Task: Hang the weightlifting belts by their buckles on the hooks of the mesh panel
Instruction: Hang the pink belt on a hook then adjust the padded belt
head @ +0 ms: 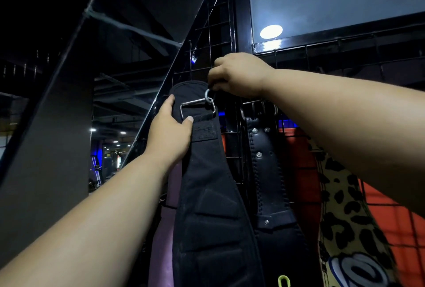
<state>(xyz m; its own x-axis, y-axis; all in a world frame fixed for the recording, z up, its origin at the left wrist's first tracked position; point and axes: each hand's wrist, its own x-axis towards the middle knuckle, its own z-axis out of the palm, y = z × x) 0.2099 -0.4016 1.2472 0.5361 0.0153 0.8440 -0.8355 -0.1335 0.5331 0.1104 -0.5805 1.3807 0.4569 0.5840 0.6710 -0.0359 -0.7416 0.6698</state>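
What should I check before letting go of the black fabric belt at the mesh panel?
1. Buckle on the hook: the metal buckle meets the hook at its upper right corner, but whether it is fully seated: cannot tell.
2. Right hand pinches at the hook, steadying it: ok.
3. Left hand holds the black fabric belt just below the buckle, thumb on the strap: ok.
4. Neighbouring black leather belt hangs beside it, not tangled with it: ok.
5. Leopard-print belt hangs further right, apart: ok.
6. Hook's hold on the mesh panel: hidden by the right hand, cannot tell.
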